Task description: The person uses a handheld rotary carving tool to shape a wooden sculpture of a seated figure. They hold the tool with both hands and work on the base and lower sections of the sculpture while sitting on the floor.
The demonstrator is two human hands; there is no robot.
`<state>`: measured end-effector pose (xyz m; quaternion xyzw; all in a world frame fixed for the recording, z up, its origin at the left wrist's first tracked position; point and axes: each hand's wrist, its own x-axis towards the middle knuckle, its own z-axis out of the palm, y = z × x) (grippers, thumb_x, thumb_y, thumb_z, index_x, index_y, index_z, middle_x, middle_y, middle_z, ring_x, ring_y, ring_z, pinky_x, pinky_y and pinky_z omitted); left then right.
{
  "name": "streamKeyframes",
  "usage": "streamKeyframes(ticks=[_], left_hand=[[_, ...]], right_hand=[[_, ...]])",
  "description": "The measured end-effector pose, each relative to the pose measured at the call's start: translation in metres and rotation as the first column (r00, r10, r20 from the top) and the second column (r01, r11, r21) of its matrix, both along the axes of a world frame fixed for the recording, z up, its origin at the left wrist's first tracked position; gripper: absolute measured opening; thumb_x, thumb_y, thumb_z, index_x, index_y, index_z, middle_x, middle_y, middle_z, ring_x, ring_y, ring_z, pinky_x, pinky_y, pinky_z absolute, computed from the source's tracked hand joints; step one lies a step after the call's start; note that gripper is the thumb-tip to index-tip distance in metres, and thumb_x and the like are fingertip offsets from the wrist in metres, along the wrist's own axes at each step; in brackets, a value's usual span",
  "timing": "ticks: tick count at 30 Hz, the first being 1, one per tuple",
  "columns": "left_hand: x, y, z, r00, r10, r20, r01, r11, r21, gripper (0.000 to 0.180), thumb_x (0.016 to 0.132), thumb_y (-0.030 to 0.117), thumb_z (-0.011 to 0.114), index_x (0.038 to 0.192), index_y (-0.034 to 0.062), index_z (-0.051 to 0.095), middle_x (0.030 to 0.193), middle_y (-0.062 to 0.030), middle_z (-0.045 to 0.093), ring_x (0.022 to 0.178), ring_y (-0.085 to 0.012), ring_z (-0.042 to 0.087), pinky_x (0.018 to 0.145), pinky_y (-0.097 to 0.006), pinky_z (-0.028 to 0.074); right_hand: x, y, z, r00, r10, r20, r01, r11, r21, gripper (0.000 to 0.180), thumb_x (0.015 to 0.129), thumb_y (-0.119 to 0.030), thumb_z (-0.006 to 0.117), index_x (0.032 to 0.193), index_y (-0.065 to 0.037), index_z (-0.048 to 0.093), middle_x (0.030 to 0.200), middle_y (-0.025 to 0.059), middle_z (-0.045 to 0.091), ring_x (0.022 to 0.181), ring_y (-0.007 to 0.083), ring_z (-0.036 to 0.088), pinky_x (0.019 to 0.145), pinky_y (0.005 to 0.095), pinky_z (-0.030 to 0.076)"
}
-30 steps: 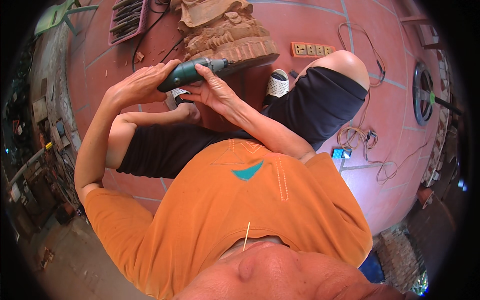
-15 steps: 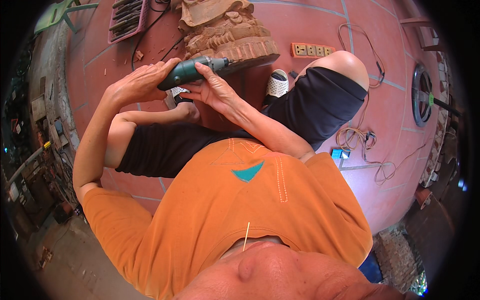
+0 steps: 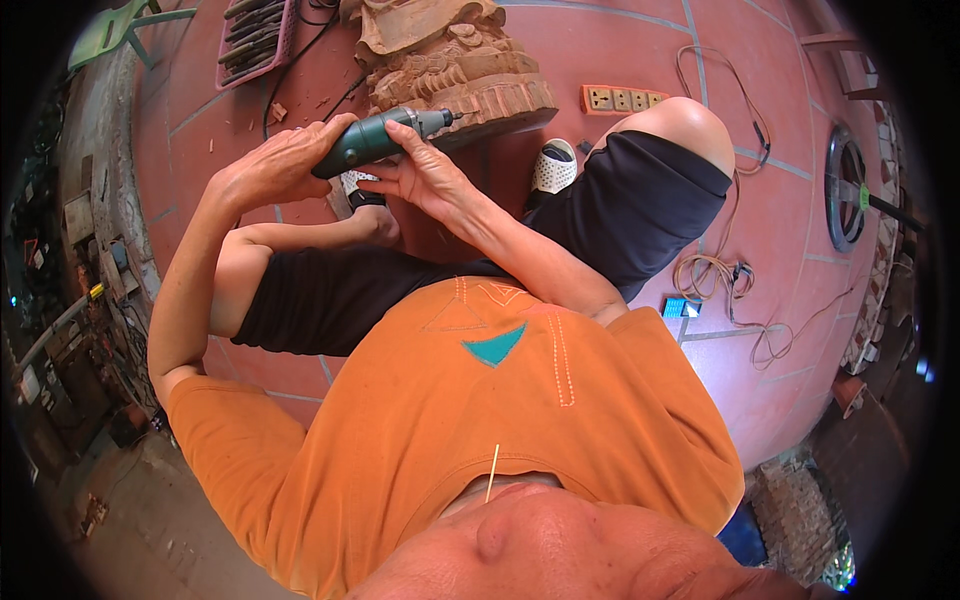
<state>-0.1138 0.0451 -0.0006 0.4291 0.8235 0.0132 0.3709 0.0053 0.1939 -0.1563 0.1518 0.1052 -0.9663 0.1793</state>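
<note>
A dark green rotary tool (image 3: 362,143) with a grey nose lies level between my two hands. My left hand (image 3: 270,168) is wrapped round its rear end. Close to the nose, my right hand (image 3: 432,178) presses its thumb on the tool's body, with the other fingers bent beneath. The small tip points right, at the lower edge of a brown carved wooden piece (image 3: 450,80) that stands on the floor just beyond. Whether the tip touches the wood I cannot tell.
A pink basket (image 3: 290,45) of carving tools stands far left, near wood chips and a black cord. An orange power strip (image 3: 622,99) lies right of the carving. Coiled cable (image 3: 705,275) and a phone (image 3: 681,307) are on the red tiles (image 3: 600,40); a black wheel-like ring (image 3: 845,190) is far right.
The rotary tool and both hands have shifted very slightly up and left along the carving's edge. My grip looks the same.
</note>
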Motion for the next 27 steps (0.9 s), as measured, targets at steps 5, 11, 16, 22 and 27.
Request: streamKeyframes(ticks=[5,11,16,22,27], left_hand=[[-0.002,-0.002,-0.003,1.000,0.001,-0.021,-0.001,1.000,0.011,0.080,0.068,0.001,0.072,0.140,0.0092,0.036,0.100,-0.0231,0.063,0.097,-0.0422,0.063,0.083,-0.049,0.050],[-0.001,-0.001,-0.001,0.999,0.012,-0.039,-0.012,1.000,-0.003,0.082,0.068,0.002,0.073,0.141,0.0093,0.036,0.101,-0.0231,0.063,0.098,-0.0428,0.063,0.083,-0.049,0.050],[-0.005,0.000,-0.002,0.999,0.030,-0.033,-0.032,0.998,-0.054,0.084,0.069,0.002,0.071,0.145,0.0117,0.035,0.108,-0.0223,0.063,0.102,-0.0442,0.062,0.086,-0.049,0.050],[-0.005,0.000,-0.003,0.999,0.028,-0.035,-0.029,0.999,-0.022,0.083,0.069,0.001,0.071,0.144,0.0122,0.036,0.108,-0.0223,0.063,0.102,-0.0448,0.062,0.085,-0.050,0.050],[-0.004,0.003,0.000,0.998,0.027,-0.050,-0.028,0.999,-0.031,0.082,0.069,0.001,0.071,0.143,0.0122,0.036,0.109,-0.0223,0.063,0.103,-0.0445,0.062,0.086,-0.050,0.050]], right_hand=[[-0.005,-0.001,-0.006,1.000,-0.002,-0.009,0.002,1.000,-0.015,0.058,0.091,-0.038,0.077,0.132,-0.013,0.046,0.123,0.0148,0.058,0.108,0.0371,0.066,0.090,0.0547,0.058],[-0.008,0.002,-0.001,1.000,0.015,-0.026,-0.015,1.000,0.026,0.054,0.094,-0.042,0.072,0.131,-0.007,0.053,0.123,0.0145,0.065,0.110,0.0342,0.068,0.097,0.0504,0.056],[-0.012,0.001,-0.004,0.999,0.019,-0.045,-0.018,1.000,0.019,0.055,0.094,-0.042,0.072,0.131,-0.007,0.053,0.123,0.0145,0.065,0.110,0.0350,0.068,0.096,0.0507,0.057],[-0.016,0.002,-0.006,0.998,0.015,-0.061,-0.014,1.000,0.017,0.053,0.095,-0.041,0.071,0.130,-0.007,0.053,0.121,0.0142,0.067,0.109,0.0352,0.069,0.096,0.0512,0.057],[-0.019,0.003,-0.008,0.998,0.006,-0.067,-0.006,1.000,-0.004,0.050,0.095,-0.040,0.072,0.128,-0.008,0.054,0.119,0.0144,0.067,0.105,0.0362,0.070,0.093,0.0522,0.058]])
